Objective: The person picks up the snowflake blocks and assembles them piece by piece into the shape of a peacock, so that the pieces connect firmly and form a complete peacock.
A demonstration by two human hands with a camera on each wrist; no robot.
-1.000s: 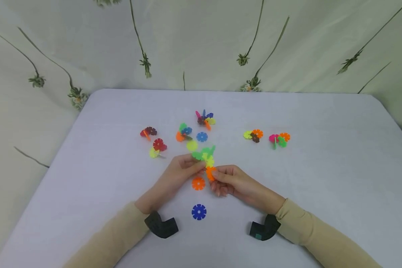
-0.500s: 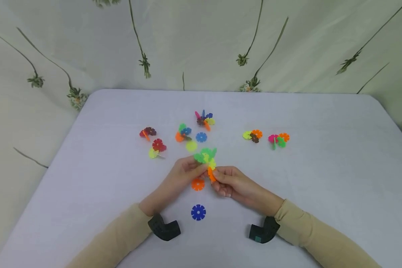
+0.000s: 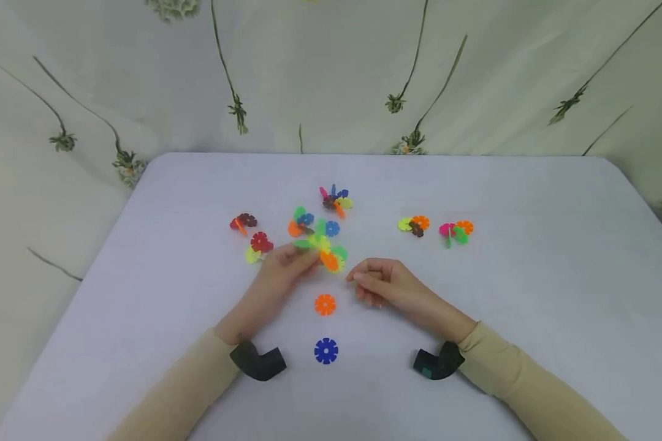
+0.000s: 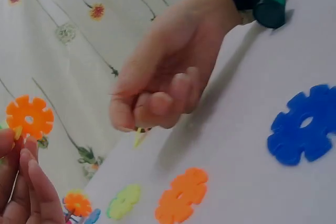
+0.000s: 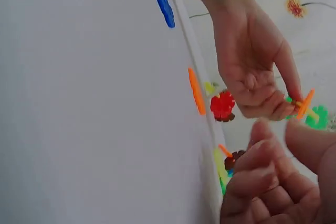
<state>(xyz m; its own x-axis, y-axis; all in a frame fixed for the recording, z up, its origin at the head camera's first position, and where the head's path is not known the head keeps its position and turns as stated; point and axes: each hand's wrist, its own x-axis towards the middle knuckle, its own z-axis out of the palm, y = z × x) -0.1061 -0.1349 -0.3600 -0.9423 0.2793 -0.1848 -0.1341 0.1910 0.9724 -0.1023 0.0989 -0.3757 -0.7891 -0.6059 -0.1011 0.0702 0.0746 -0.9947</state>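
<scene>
My left hand point(image 3: 278, 269) pinches a cluster of joined snowflake discs, made of green and yellow pieces with an orange disc point(image 3: 328, 261) at its near side. In the left wrist view that orange disc point(image 4: 32, 121) faces the camera above the left fingertips. Just right of the cluster, my right hand point(image 3: 388, 283) holds nothing, its fingers loosely curled and the thumb near them. The right wrist view shows a gap between its thumb and fingers. Between the forearms lie a loose orange disc point(image 3: 325, 304) and a dark blue disc point(image 3: 326, 351), both flat.
Several joined disc groups lie farther back: a dark red and orange one point(image 3: 244, 221), a red and yellow one point(image 3: 260, 244), a multicoloured one point(image 3: 336, 201) and two at the right, one with pink point(image 3: 456, 232). A light blue disc point(image 3: 332, 228) lies behind the held cluster on the white table point(image 3: 529, 275).
My right hand has let go of the orange disc and drawn slightly right. The left hand has moved left and away from me with the cluster, which has turned.
</scene>
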